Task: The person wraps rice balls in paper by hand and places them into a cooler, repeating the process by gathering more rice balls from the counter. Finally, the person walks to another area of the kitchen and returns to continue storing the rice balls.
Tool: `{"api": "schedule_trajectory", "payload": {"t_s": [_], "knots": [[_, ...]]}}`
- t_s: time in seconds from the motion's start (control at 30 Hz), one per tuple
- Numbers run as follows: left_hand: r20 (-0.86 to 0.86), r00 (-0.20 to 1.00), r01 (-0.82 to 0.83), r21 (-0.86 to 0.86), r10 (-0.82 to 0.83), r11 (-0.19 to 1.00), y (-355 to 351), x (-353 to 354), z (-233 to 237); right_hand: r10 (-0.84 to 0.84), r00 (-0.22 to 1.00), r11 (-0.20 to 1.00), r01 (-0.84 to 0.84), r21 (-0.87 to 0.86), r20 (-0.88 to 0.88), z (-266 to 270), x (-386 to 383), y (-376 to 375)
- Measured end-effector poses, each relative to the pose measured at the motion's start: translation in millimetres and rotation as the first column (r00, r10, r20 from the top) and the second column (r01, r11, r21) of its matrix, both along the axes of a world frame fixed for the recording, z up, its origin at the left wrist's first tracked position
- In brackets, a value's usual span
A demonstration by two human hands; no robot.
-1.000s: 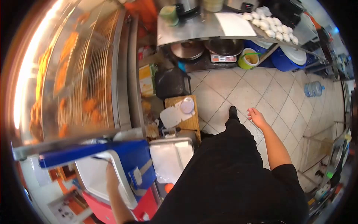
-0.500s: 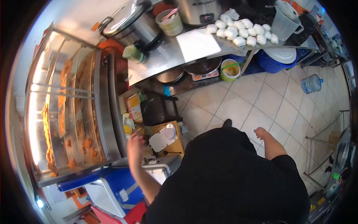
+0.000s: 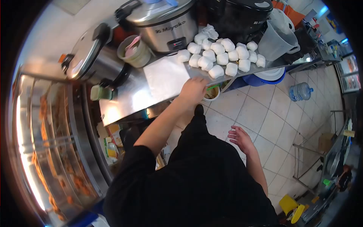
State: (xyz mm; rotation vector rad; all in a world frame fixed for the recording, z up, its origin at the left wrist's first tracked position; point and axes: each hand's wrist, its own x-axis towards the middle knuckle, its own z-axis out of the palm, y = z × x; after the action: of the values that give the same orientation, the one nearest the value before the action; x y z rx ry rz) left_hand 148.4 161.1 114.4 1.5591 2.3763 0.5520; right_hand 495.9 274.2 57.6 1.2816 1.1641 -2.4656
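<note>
My left hand (image 3: pixel 193 90) reaches out to the steel counter (image 3: pixel 124 102) and rests at its front edge, next to a white sheet (image 3: pixel 166 77) and just below a heap of several white wrapped bundles (image 3: pixel 217 56). Whether its fingers grip anything is hidden. My right hand (image 3: pixel 240 138) hangs open over the tiled floor (image 3: pixel 264 117), holding nothing.
Two large steel rice cookers (image 3: pixel 168 22) and a cup with a pink spoon (image 3: pixel 132 51) stand at the counter's back. A clear jug (image 3: pixel 276 43) sits at the right. A heated glass display case (image 3: pixel 45 143) is at my left. A water bottle (image 3: pixel 300 90) lies on the floor.
My view swung up from the blue cooler and the low shelf to the counter. My left hand left the cooler side and moved up to the counter's edge near the white bundles.
</note>
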Motion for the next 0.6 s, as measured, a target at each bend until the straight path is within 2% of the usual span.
{"api": "schedule_trajectory", "payload": {"t_s": [0.1,0.17,0.2,0.27,0.37,0.4,0.43,0.5,0.53,0.57,0.6], "knots": [[-0.275,0.961,0.058,0.152,-0.014,0.987,72.3,-58.4,-40.4,-0.054,0.994,0.997,0.049,0.063,0.091,7.1,-21.4,11.5],[-0.543,0.834,0.184,0.107,-0.098,0.977,102.4,-98.1,-72.0,-0.133,0.981,0.989,0.123,0.079,0.143,10.0,-33.5,23.6],[-0.526,0.842,0.201,0.108,-0.116,0.974,110.7,-107.3,-72.1,-0.199,0.965,0.975,0.177,0.136,0.171,14.4,-43.3,32.7],[-0.344,0.867,0.281,-0.262,-0.361,0.923,130.4,-127.1,-66.7,-0.325,0.930,0.937,0.292,0.191,0.175,26.4,-65.2,49.5],[-0.237,0.858,0.368,-0.334,-0.455,0.868,137.7,-138.4,-56.5,-0.473,0.876,0.876,0.458,0.147,0.090,49.7,-102.8,71.8],[-0.152,0.880,0.403,-0.260,-0.450,0.877,135.9,-142.4,-50.2,-0.477,0.878,0.872,0.467,0.148,0.036,61.2,-115.9,79.0],[-0.155,0.866,0.425,-0.273,-0.475,0.863,134.1,-144.0,-49.3,-0.490,0.872,0.864,0.485,0.134,0.008,68.3,-129.2,86.4],[0.129,0.963,0.237,0.008,-0.236,0.972,132.9,-146.0,-45.7,-0.478,0.878,0.871,0.478,0.115,-0.032,82.1,-155.8,101.7],[0.323,0.941,0.086,0.063,-0.102,0.994,134.9,-140.9,-42.2,-0.487,0.872,0.865,0.488,0.114,-0.037,86.5,-169.3,108.7],[0.324,0.940,0.091,0.061,-0.106,0.994,140.7,-131.7,-37.1,-0.420,0.905,0.888,0.426,0.173,-0.070,90.3,-182.5,114.3],[0.531,0.847,-0.107,0.112,0.031,0.988,147.9,-118.2,-31.7,-0.343,0.935,0.905,0.355,0.232,-0.093,93.8,-195.8,119.6]]}}
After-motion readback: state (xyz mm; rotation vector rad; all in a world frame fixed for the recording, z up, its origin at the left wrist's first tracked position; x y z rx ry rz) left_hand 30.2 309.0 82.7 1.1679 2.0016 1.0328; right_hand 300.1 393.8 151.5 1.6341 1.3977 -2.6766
